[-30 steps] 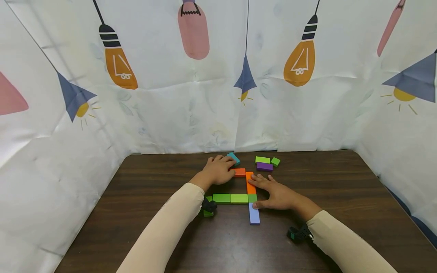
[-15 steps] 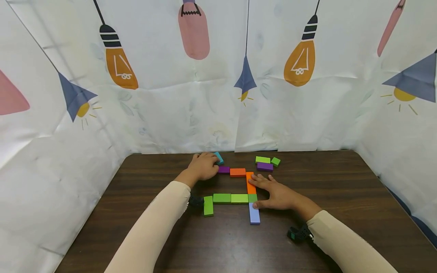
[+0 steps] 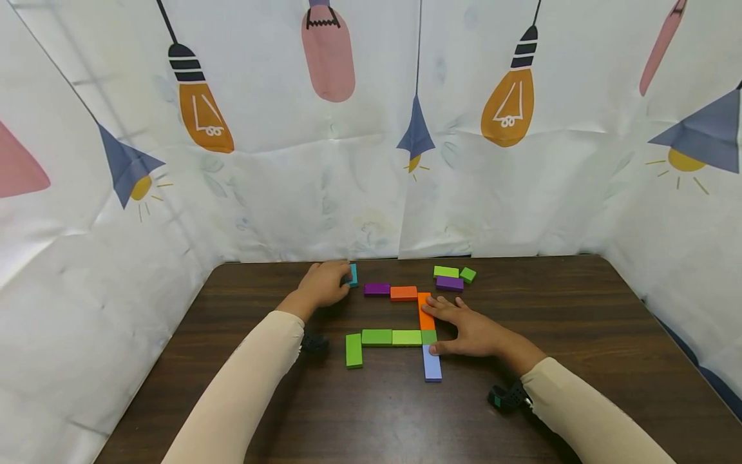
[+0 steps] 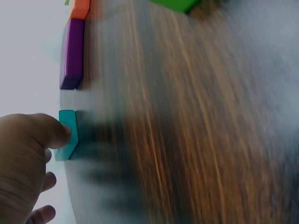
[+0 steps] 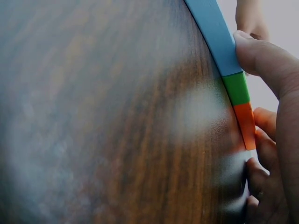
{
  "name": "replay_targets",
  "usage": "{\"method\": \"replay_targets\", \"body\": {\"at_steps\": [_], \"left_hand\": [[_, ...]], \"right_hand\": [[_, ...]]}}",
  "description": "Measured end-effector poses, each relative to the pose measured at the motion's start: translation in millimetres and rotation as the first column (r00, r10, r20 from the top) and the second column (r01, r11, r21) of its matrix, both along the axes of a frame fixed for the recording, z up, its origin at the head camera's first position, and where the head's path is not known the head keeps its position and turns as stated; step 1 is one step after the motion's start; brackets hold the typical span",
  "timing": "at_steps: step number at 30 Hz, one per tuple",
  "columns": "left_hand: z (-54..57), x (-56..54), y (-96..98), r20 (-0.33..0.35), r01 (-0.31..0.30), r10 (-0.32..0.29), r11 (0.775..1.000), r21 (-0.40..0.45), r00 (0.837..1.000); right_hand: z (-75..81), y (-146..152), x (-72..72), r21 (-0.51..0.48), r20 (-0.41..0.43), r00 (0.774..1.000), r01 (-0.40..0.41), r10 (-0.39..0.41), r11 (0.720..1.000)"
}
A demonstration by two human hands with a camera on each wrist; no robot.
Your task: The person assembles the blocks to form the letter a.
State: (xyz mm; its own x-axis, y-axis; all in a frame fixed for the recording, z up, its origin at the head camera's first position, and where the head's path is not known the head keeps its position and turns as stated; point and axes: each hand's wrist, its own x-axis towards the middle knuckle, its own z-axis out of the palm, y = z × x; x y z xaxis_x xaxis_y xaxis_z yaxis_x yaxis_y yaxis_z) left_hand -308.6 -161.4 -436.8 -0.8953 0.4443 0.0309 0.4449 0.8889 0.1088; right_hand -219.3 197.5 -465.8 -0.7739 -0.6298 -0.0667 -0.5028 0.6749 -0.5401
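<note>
My left hand (image 3: 323, 284) pinches a teal block (image 3: 353, 275) near the table's far edge. In the left wrist view the thumb presses one side of the block; the fingers behind it are partly hidden. Just right of it lies a purple block (image 3: 377, 290), end to end with a red-orange block (image 3: 403, 294). My right hand (image 3: 468, 330) rests with spread fingers, fingertips on an upright-running orange block (image 3: 426, 314) and thumb on a light blue block (image 3: 431, 366). Between those two sits a small green block (image 3: 428, 337).
Two green blocks, a mid-green one (image 3: 377, 338) and a lime one (image 3: 407, 338), form a row leading left to another green block (image 3: 353, 351). At the back lie a loose lime block (image 3: 446, 271), a purple block (image 3: 449, 283) and a small green cube (image 3: 468, 275).
My left hand has moved left along the far side with the teal block, which has turned more lengthwise. The purple block beside the red-orange one has come into view. My right hand stays put.
</note>
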Motion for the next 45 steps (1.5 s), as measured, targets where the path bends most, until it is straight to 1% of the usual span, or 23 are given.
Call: {"method": "replay_targets", "body": {"at_steps": [3,6,14,20,23,25,30,33,36,40,45], "left_hand": [[0.6,0.2,-5.1,-0.007,0.013,-0.013,1.000,-0.004,1.000],[2.3,1.2,-8.3,0.000,0.015,-0.015,1.000,-0.005,1.000],[3.3,2.9,-15.8,0.014,-0.020,0.021,1.000,-0.014,1.000],[0.1,5.5,-23.1,0.046,-0.032,0.031,0.999,0.024,0.998],[-1.1,9.2,-27.0,0.035,-0.035,0.035,0.999,0.026,0.999],[-1.3,13.2,-29.0,0.014,-0.042,0.042,0.999,0.034,0.999],[-3.3,27.9,-33.6,-0.074,-0.041,0.049,0.994,0.106,0.996],[-5.2,41.1,-35.5,-0.122,-0.023,0.040,0.990,0.140,0.992],[-5.6,56.7,-35.4,-0.144,0.001,0.023,0.987,0.161,0.989],[-2.8,77.4,-31.5,-0.154,0.040,-0.008,0.978,0.206,0.988],[-1.6,96.6,-25.8,-0.191,0.094,-0.049,0.968,0.234,0.980]], "right_hand": [[0.0,-0.1,0.1,-0.003,0.001,1.000,0.002,-0.002,1.000],[-0.2,-0.1,0.3,-0.006,0.001,1.000,0.003,-0.003,1.000],[-0.2,-0.8,0.9,-0.004,0.004,1.000,0.012,-0.012,1.000],[-1.3,-0.3,0.4,0.010,-0.005,1.000,0.007,-0.007,1.000],[-2.0,0.3,0.4,0.010,-0.005,1.000,0.004,-0.004,1.000],[-2.6,0.6,0.6,-0.002,-0.002,1.000,-0.001,0.001,1.000],[-3.3,-0.3,-0.3,-0.006,-0.007,1.000,-0.007,0.007,1.000],[-2.2,-1.6,-0.2,-0.007,-0.008,1.000,-0.010,0.010,1.000],[-0.9,-2.6,0.2,-0.011,-0.004,1.000,-0.012,0.012,1.000],[-0.4,-2.3,0.6,-0.006,-0.002,1.000,-0.009,0.009,1.000],[-1.4,-1.2,0.6,-0.006,-0.002,1.000,-0.008,0.008,1.000]]}}
